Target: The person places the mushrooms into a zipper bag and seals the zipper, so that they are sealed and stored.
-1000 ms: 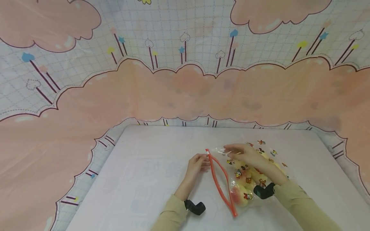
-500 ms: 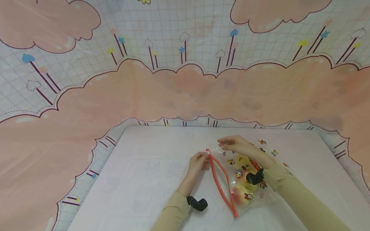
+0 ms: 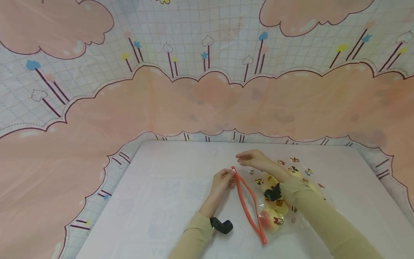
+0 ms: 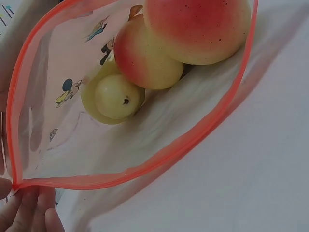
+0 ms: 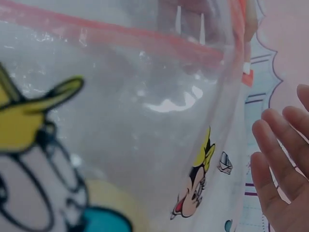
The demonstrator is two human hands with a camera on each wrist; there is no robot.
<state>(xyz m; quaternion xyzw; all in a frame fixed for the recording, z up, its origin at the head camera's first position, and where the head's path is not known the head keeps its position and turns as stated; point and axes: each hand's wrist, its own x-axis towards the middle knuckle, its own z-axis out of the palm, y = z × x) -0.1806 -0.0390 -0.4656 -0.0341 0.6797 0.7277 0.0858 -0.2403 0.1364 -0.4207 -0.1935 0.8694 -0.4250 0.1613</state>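
Observation:
A clear zip bag point(image 3: 291, 201) printed with cartoon figures lies on the white table point(image 3: 161, 187). Its red zip strip point(image 3: 247, 205) gapes open. Inside lie red-and-yellow fruits point(image 4: 193, 29) and a small yellow one point(image 4: 116, 96). My left hand point(image 3: 230, 176) pinches the far end of the zip strip, and its fingertips point(image 4: 29, 212) show at the bag's corner. My right hand point(image 3: 247, 157) hovers just beyond that far end, fingers point(image 5: 280, 164) straight and spread, holding nothing. Its forearm crosses over the bag and hides part of it.
A pink-and-white cloud-print cloth point(image 3: 207, 104) hangs behind and around the table. Black camera mounts sit on my left wrist point(image 3: 221, 226) and right wrist point(image 3: 272, 194). Bare table surface stretches to the left of the bag.
My right hand has lifted off the top of the bag and moved left and away, past the bag's far end. My left hand has kept its pinch on the zip strip.

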